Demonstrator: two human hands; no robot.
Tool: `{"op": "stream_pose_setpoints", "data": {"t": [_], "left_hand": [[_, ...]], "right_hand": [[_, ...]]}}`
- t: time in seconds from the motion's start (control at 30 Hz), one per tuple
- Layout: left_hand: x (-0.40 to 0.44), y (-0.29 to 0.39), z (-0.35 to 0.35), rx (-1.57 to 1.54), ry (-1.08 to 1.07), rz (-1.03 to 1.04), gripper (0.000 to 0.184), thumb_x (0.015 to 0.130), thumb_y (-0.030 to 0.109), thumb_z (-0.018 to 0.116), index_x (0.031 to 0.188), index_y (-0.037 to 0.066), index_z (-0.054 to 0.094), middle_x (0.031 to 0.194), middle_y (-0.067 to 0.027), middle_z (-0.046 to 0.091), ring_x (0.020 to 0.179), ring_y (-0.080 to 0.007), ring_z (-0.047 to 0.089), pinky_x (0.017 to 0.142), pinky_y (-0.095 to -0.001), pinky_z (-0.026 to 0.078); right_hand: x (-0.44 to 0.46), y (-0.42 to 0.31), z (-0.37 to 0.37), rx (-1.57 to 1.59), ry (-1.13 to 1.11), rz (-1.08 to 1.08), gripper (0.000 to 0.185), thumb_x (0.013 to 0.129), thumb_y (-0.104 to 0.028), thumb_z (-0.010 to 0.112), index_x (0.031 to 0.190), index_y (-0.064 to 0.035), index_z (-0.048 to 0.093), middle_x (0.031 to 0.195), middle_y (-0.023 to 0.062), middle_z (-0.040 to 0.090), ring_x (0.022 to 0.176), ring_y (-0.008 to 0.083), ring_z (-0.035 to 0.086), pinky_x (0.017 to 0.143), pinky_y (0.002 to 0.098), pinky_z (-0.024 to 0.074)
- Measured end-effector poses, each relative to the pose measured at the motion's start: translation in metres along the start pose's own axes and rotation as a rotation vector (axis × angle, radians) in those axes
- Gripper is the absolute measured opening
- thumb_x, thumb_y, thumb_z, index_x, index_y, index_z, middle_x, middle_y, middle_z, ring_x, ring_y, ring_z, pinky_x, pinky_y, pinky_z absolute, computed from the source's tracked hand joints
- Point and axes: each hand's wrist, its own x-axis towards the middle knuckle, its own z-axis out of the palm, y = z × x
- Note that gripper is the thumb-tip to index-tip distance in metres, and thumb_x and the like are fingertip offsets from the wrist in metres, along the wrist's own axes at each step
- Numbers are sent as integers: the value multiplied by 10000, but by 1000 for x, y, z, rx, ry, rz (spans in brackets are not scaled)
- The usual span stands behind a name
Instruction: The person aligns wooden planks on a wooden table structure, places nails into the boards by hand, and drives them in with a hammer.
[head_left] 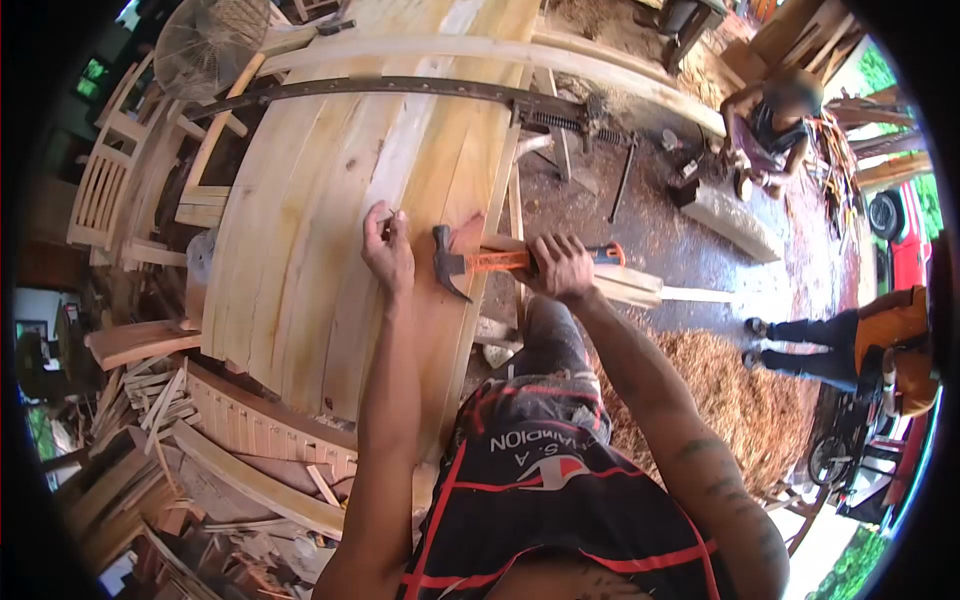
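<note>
A hammer (490, 262) with an orange and black handle is held over the right edge of a wide wooden panel (300, 230), its dark claw head above the boards. The right hand (562, 266) is closed around the handle. The left hand (388, 250) is just beside the hammer head, over the panel, fingers curled and thumb raised; whether it pinches something small is hard to tell. Beyond both hands, a long metal clamp (400, 87) crosses the panel. A round fan (212, 48) and a slatted wooden chair (105, 190) are at the far left, with wood scraps (165, 400) below them. To the right are a heap of shavings (700, 400), a seated person (775, 135) and a standing person (885, 345).
</note>
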Motion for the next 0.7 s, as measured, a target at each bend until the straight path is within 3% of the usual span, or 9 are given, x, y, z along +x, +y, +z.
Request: {"op": "stream_pose_setpoints", "data": {"t": [0.13, 0.33, 0.63, 0.7], "left_hand": [[-4, 11, 2, 125, 63, 101, 390, 935, 152, 668, 1294, 18, 593, 934, -88, 699, 699, -136, 555, 632, -318, 476], [-4, 0, 0, 202, 35, 85, 320, 932, 128, 669, 1218, -15, 653, 919, -41, 681, 785, -116, 576, 736, -279, 489], [9, -6, -10, -179, 5, -59, 234, 939, 40, 640, 1143, -73, 659, 1009, -99, 706, 950, -168, 663, 884, -289, 517], [17, -4, -20, -147, 14, -135, 265, 927, 27, 654, 1170, -78, 641, 1117, -123, 677, 1006, -168, 640, 901, -288, 509]], "right_hand": [[-2, 0, 0, -11, 12, -3, 439, 771, -478, 754, 918, -110, 566, 838, 60, 590, 781, 251, 631, 661, 387, 479], [-1, 0, -2, -11, -17, -19, 441, 785, -478, 741, 932, -103, 561, 859, 69, 591, 805, 264, 633, 674, 397, 485], [1, 3, 0, -34, -5, -65, 467, 778, -499, 743, 951, -102, 569, 858, 64, 586, 803, 252, 626, 671, 384, 479], [-1, 3, 0, -28, -9, -61, 461, 788, -501, 739, 946, -103, 567, 853, 61, 582, 791, 250, 620, 659, 377, 473]]}}
